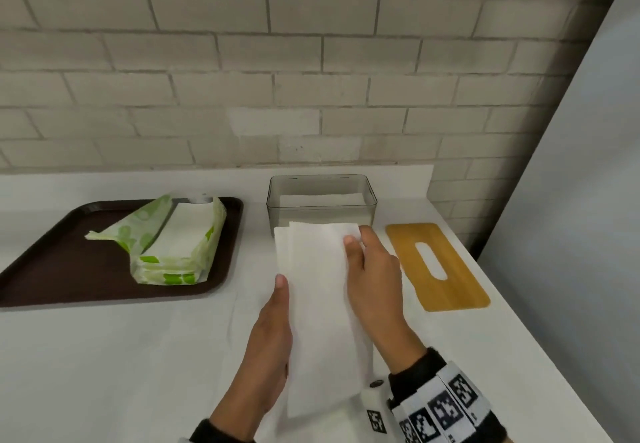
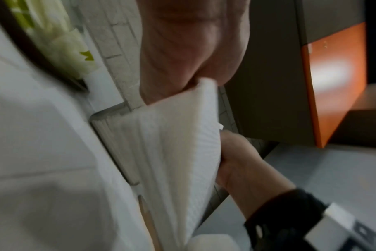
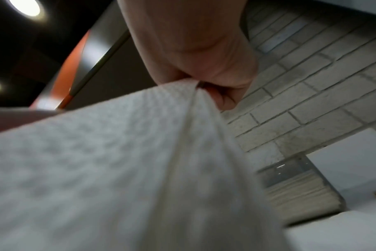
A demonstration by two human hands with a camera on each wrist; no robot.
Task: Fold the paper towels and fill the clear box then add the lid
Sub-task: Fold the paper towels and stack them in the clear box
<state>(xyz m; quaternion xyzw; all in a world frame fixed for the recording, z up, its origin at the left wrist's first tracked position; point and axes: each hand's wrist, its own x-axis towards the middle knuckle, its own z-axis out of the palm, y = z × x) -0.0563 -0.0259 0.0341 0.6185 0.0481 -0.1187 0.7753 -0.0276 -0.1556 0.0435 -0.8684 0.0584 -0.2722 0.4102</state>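
Both hands, left hand (image 1: 268, 335) and right hand (image 1: 372, 271), grip a folded paper towel stack (image 1: 318, 311) near the clear box (image 1: 322, 200); no readable writing.

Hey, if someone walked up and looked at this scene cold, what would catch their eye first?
Most likely the white paper towel held above the counter in the middle, the left hand along its left edge and the right hand pinching its far right edge. Just behind it stands the clear box, already partly filled with towels, with the wooden lid lying to its right. On the left, a dark tray carries an opened green-and-white towel pack.
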